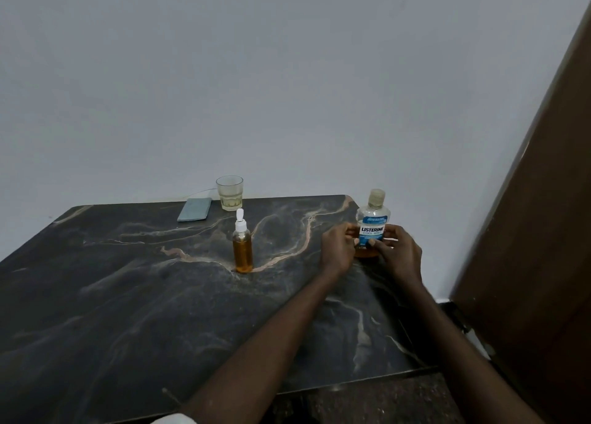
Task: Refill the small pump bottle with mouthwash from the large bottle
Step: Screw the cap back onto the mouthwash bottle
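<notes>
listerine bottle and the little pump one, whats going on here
A person holds the large Listerine bottle upright with the left hand and the right hand, near the right edge of the dark marbled table. Its cap is on, so no pouring has begun. The small pump bottle stands untouched to its left, pump fitted, with amber liquid inside. A glass and a flat grey-blue case sit at the back.
</notes>
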{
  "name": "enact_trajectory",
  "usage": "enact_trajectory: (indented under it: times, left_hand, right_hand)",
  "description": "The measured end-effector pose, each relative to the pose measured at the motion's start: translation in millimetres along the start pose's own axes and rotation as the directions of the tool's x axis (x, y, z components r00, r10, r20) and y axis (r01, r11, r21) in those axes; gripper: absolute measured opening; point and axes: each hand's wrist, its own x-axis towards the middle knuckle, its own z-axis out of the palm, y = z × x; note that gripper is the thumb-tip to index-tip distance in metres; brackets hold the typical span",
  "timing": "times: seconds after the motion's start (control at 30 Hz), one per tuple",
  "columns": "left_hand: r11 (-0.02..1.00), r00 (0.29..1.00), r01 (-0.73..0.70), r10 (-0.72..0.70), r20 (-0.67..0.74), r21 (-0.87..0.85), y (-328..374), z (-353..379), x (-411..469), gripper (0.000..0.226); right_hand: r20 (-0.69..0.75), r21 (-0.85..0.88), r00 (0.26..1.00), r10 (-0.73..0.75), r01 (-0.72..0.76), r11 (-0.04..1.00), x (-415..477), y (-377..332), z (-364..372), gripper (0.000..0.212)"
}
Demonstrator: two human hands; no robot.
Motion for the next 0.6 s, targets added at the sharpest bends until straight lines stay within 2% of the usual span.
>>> enact_trajectory:
  times: [0.1,0.2,0.23,0.27,0.33,0.4,0.5,0.53,0.6]
  left_hand:
    - [0.999,0.999,-0.006,0.007,-0.032,0.038,7.1,-13.9,-11.5,0.051]
    - [0.985,0.978,-0.171,0.174,-0.115,0.032,25.7,-53.6,-40.4,0.05]
    - [0.97,0.957,-0.24,0.243,-0.159,0.037,29.9,-70.9,-52.4,0.046]
    - [0.951,0.929,-0.305,0.307,-0.205,0.044,32.7,-89.8,-64.7,0.041]
    - [0.924,0.875,-0.375,0.381,-0.299,0.077,30.1,-127.5,-87.1,0.029]
    - [0.93,0.838,-0.348,0.366,-0.404,0.121,20.7,-160.2,-101.8,0.027]
    - [0.987,0.85,-0.133,0.159,-0.502,0.089,-3.5,-196.2,-106.2,0.035]
    - [0.997,0.876,-0.024,0.055,-0.479,0.071,-14.0,-207.7,-103.7,0.035]
    - [0.982,0.933,0.162,-0.119,-0.339,0.102,-40.2,-222.0,-94.2,0.038]
  right_hand:
    - [-0.071,0.017,0.996,0.059,-0.058,0.998,-7.1,-6.0,-1.8,0.058]
    - [-0.303,0.162,0.936,0.18,-0.135,0.977,-32.5,-24.4,1.0,0.043]
    - [-0.319,0.207,0.928,0.193,-0.13,0.97,-42.9,-30.4,7.0,0.037]
    - [-0.274,0.24,0.943,0.187,-0.121,0.963,-53.9,-36.2,15.5,0.033]
    - [-0.05,0.284,0.993,0.109,-0.091,0.955,-74.5,-48.5,40.3,0.025]
    - [0.183,0.269,0.983,0.018,-0.067,0.961,-90.4,-63.5,65.4,0.021]
    - [0.358,0.234,0.928,-0.104,0.019,0.972,-106.7,-83.8,101.0,0.02]
    - [0.399,0.225,0.91,-0.11,0.019,0.974,-112.2,-92.4,111.7,0.023]
    - [0.451,0.196,0.887,-0.103,0.015,0.981,-117.0,-105.0,129.7,0.032]
